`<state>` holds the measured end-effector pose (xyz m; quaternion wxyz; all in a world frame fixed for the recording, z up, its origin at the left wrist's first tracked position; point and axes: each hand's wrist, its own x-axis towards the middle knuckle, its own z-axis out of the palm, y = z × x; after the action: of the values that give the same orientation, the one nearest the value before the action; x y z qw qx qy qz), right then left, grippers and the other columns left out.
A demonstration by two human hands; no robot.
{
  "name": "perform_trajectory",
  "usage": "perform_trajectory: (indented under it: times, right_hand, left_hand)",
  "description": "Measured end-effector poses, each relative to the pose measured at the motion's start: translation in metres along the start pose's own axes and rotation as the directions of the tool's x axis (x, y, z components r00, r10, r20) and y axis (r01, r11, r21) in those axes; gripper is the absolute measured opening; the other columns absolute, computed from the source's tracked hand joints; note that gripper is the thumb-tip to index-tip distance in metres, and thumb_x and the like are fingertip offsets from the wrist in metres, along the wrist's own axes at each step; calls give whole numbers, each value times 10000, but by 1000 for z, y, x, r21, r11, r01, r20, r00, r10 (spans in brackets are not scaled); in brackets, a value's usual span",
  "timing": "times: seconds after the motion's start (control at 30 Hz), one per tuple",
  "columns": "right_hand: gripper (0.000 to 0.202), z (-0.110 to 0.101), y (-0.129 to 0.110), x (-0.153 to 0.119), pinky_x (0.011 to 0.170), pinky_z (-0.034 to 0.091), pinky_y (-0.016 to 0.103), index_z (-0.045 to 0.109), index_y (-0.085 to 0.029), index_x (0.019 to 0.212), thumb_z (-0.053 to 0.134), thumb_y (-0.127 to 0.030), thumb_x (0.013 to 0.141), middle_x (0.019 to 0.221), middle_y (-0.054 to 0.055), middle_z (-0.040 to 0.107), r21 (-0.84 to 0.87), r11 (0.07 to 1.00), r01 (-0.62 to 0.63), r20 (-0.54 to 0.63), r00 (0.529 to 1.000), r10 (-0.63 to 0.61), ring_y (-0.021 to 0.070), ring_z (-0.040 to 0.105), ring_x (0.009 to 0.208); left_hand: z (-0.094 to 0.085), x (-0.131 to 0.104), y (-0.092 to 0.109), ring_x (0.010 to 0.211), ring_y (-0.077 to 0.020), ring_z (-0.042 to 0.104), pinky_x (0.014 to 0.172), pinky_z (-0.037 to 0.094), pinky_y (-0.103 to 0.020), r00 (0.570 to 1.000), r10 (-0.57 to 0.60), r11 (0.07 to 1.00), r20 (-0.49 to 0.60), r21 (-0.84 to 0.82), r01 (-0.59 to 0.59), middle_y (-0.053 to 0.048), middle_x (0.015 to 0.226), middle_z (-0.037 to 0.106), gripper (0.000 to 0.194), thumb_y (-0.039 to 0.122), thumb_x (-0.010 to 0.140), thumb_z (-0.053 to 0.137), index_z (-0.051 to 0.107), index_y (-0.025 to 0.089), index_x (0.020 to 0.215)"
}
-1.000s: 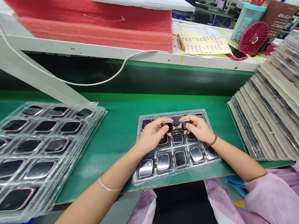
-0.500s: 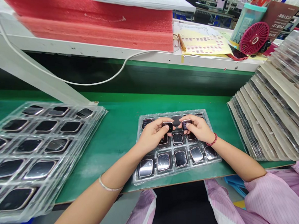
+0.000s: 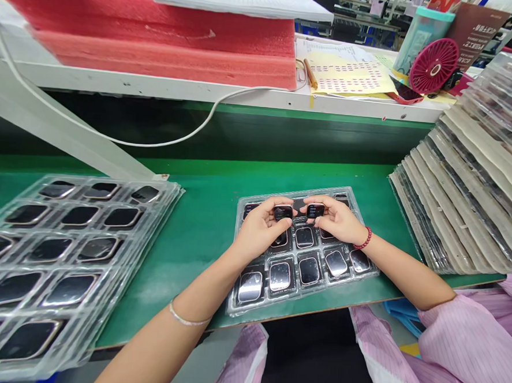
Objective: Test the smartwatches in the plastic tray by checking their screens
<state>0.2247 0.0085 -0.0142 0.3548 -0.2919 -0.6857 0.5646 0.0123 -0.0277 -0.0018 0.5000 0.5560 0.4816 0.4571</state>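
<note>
Over a clear plastic tray [image 3: 237, 306] of square watch faces, my left hand [image 3: 260, 226] pinches one dark watch face [image 3: 283, 211] between thumb and fingers. Close to its right, my right hand [image 3: 340, 220] grips a second watch face [image 3: 315, 210], whose screen shows small light text. The two held pieces are apart, both raised above the tray's back half. Several more faces sit in the tray's pockets, such as a dark one [image 3: 309, 270] in the front row. My hands hide part of the back rows.
Stacked clear trays with watch faces [image 3: 77, 215] stand at the left on the green table [image 3: 164, 267]. A tall leaning stack of trays [image 3: 459, 198] is at the right. Behind, a white shelf [image 3: 179, 88] carries red foam [image 3: 174, 42], papers and a pink fan [image 3: 434, 66]; a white cable hangs below.
Both held watch faces have tilted, and the right one has shifted slightly left and up. My thumbs have moved down from the screens to their lower edges.
</note>
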Motion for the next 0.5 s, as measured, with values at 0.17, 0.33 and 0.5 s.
perform_trajectory:
  times: [0.17,0.33,0.5]
  right_hand:
    - [269,0,2,1,670,604,271,611,-143,1123,569,-262,886,1016,93,731,30,997,-66,-72,995,68,119,696,698]
    - [271,1,3,1,635,599,250,620,-144,1102,595,-299,882,968,79,738,33,997,-69,-95,993,72,108,686,665]
    - [262,1,2,1,641,603,255,625,-146,1086,602,-306,880,952,70,738,39,997,-64,-104,992,68,108,680,666]
  left_hand:
    - [1,-1,1,939,-228,686,838,529,-360,1000,-23,1000,12,-13,23,-63,956,717,382,236,697,694,600,178,1062]
    - [2,-1,2,907,-219,692,820,531,-359,1000,-26,999,10,-21,27,-53,938,714,375,217,685,673,599,181,1051]
    - [2,0,2,907,-224,695,824,537,-365,999,-30,999,15,-32,31,-56,938,717,386,213,677,672,600,178,1055]
